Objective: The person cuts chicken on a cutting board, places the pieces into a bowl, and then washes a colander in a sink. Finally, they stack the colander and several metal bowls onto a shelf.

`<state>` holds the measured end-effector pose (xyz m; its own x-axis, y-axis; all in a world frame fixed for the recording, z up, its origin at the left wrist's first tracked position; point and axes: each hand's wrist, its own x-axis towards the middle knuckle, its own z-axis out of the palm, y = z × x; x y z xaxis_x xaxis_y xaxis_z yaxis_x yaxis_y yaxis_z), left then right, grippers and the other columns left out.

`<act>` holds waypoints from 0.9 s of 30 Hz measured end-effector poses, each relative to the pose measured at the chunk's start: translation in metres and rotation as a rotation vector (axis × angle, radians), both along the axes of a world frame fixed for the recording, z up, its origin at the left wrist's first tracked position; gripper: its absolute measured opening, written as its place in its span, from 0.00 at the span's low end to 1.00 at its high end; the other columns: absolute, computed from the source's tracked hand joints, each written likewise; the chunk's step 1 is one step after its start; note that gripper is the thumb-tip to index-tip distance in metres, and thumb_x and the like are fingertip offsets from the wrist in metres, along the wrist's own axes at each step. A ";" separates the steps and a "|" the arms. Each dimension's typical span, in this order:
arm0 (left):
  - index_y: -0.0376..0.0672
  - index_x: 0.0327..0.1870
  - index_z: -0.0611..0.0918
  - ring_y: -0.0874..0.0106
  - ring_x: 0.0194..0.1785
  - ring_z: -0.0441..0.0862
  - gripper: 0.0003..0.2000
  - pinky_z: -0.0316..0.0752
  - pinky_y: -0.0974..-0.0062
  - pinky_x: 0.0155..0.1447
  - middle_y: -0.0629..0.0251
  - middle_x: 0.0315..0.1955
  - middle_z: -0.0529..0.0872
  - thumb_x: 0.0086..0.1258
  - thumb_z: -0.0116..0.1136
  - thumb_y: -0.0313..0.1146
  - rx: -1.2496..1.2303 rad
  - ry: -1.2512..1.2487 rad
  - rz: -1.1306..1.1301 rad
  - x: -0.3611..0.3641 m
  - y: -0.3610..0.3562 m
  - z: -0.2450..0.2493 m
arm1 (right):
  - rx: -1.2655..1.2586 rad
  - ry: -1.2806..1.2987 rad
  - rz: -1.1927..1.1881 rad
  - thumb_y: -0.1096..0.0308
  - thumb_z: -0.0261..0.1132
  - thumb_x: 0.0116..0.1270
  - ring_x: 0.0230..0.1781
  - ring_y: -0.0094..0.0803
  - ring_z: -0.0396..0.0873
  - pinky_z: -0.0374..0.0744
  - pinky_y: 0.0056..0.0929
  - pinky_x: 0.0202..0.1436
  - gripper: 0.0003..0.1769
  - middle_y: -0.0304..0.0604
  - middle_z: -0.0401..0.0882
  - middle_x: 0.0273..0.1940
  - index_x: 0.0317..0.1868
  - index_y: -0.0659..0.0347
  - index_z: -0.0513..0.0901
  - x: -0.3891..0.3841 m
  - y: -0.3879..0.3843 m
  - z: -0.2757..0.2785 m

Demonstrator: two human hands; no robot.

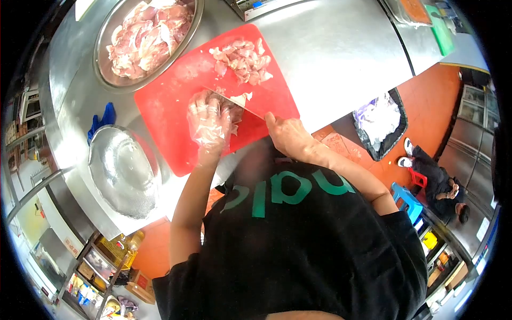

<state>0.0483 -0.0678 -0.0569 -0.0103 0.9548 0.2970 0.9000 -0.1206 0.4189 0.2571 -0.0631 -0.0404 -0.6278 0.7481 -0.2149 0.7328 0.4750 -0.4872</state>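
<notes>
My left hand (209,121), in a clear plastic glove, presses down on a piece of raw chicken (236,118) on the red cutting board (168,98). Its fingers are curled over the meat and partly hide it. My right hand (290,137) is bare and closed around the handle of a knife (250,110). The blade lies across the chicken, just beyond my left fingertips. Farther up the board is a pile of cut chicken pieces (244,61). A metal bowl (100,61) beside the board holds larger raw chicken pieces (151,38).
A clear, shiny-lined container (122,173) and a blue glove (102,122) lie left of the board on the steel table (330,50). A lined bin (380,125) stands on the floor at right. Beyond it, a person (437,178) sits near a blue stool (406,202).
</notes>
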 end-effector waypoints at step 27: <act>0.41 0.43 0.78 0.58 0.52 0.73 0.11 0.64 0.54 0.60 0.59 0.42 0.79 0.60 0.57 0.32 0.241 -0.041 -0.035 0.001 0.007 -0.005 | -0.254 -0.290 -0.067 0.74 0.51 0.62 0.30 0.54 0.80 0.77 0.48 0.31 0.07 0.59 0.79 0.28 0.40 0.67 0.65 0.058 -0.018 -0.008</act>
<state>0.0497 -0.0613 -0.0623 0.0045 0.8562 0.5167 0.8765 -0.2521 0.4102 0.3146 -0.0806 -0.0481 -0.4654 0.6853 -0.5602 0.8827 0.3123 -0.3513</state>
